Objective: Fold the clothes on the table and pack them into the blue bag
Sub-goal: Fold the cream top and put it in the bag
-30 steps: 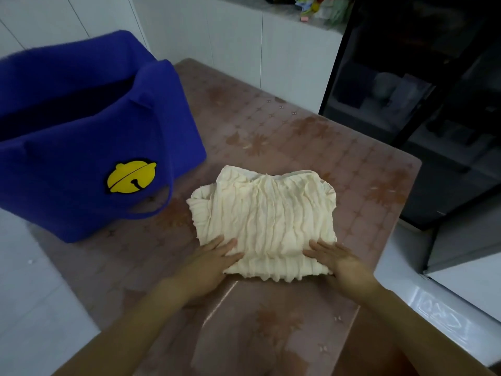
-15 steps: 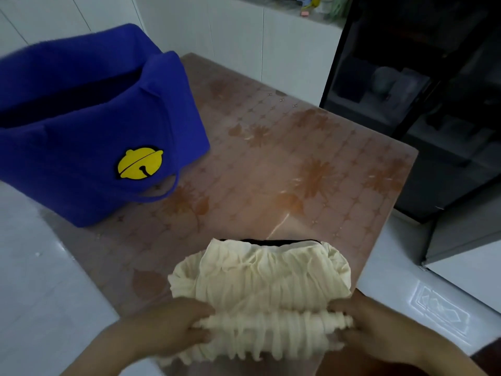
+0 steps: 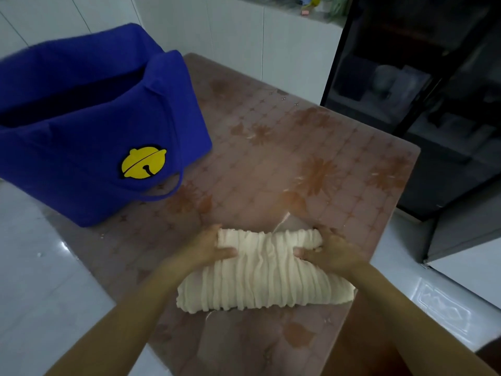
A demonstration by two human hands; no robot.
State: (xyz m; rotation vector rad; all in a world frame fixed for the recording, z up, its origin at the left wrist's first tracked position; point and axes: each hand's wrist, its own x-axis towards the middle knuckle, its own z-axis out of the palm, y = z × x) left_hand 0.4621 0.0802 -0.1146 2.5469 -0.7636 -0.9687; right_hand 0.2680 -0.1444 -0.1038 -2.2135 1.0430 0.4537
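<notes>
Cream ribbed cloth, a folded garment (image 3: 260,280), lies on the near part of the surface (image 3: 271,164), its right end at the surface's right edge. The left hand (image 3: 208,248) and right hand (image 3: 329,253) grip its far folded edge, one at each end, thumbs on top and fingers (image 3: 215,233) curled round the cloth. Folding looks nearly done; the step in hand seems to be gathering the bundle. Farther off to the left stands the blue bag (image 3: 89,131), mouth open, well apart from the garment. The next move calls for lifting the bundle without the fold springing open, then lowering it through that mouth.
</notes>
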